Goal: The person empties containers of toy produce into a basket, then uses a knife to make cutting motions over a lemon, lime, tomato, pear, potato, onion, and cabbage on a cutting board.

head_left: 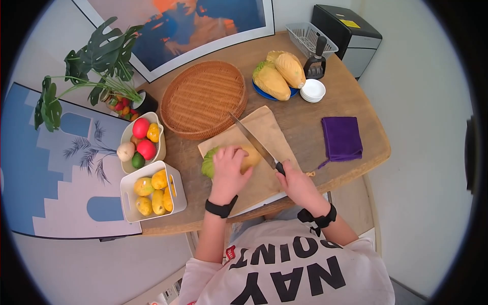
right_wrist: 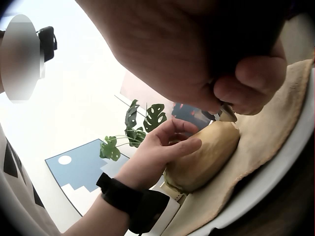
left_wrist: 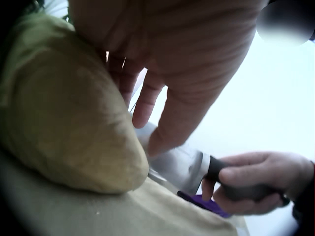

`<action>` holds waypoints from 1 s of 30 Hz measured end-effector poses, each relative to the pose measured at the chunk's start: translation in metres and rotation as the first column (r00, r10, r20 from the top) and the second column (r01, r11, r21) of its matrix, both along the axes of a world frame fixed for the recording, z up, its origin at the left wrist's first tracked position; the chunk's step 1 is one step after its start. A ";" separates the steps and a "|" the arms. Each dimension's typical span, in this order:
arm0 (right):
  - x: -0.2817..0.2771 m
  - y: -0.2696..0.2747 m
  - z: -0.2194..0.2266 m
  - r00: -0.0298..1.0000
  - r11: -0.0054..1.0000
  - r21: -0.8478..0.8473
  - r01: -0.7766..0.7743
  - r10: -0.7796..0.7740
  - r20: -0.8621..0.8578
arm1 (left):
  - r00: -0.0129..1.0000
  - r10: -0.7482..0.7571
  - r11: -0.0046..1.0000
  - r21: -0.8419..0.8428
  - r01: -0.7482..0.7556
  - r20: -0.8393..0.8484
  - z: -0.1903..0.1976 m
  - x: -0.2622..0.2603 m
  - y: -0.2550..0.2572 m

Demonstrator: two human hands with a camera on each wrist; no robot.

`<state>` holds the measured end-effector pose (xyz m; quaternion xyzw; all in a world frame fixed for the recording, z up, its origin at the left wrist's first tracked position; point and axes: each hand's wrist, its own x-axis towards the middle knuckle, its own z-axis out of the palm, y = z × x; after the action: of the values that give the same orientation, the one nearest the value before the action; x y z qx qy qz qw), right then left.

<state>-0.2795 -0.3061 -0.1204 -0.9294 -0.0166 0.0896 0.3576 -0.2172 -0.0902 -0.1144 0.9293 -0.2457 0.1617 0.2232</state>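
A yellow napa cabbage [head_left: 251, 156] with a green leafy end lies on a tan cloth-like mat [head_left: 269, 129]. My left hand [head_left: 229, 175] holds it from above, fingers and thumb bent around its sides, as the right wrist view also shows on the cabbage [right_wrist: 211, 152]. My right hand [head_left: 301, 190] grips the black handle of a large knife [head_left: 256, 144], whose blade points away to the upper left, just right of the cabbage's pale end. In the left wrist view the broad blade [left_wrist: 174, 164] stands beyond the cabbage [left_wrist: 69, 118]; whether they touch cannot be told.
Behind the mat is a round wicker tray [head_left: 203, 99]. Left stand a basket of mixed produce [head_left: 161, 147] and a white bin [head_left: 178, 190] of yellow fruit. More cabbages [head_left: 272, 81], white bowls [head_left: 312, 90] and a purple cloth [head_left: 341, 138] lie to the right.
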 end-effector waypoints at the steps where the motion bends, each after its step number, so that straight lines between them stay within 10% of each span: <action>1: 0.001 -0.001 -0.002 1.000 1.000 0.003 0.001 -0.001 0.009 | 1.000 -0.003 1.000 0.002 0.003 -0.001 0.005 0.001 0.003; 14: 0.007 0.000 -0.005 0.996 0.996 0.082 -0.033 0.026 0.087 | 0.988 0.146 0.986 0.073 -0.150 0.052 -0.005 0.009 0.006; 20: 0.004 0.007 0.002 0.925 0.977 0.197 -0.079 -0.002 0.379 | 0.985 0.159 0.985 0.053 -0.162 0.061 -0.007 0.004 0.006; 26: -0.001 0.000 0.012 0.996 0.990 0.117 -0.073 0.067 0.059 | 0.990 0.139 0.990 0.016 -0.140 0.032 -0.006 0.000 0.013; 30: -0.003 0.006 0.009 0.974 0.983 0.143 -0.111 0.079 0.211 | 0.988 0.150 0.985 -0.094 -0.146 0.036 -0.015 0.004 0.015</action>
<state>-0.2823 -0.2997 -0.1112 -0.9014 -0.1047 0.0093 0.4201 -0.2130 -0.0755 -0.1293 0.9301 -0.1733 0.2089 0.2474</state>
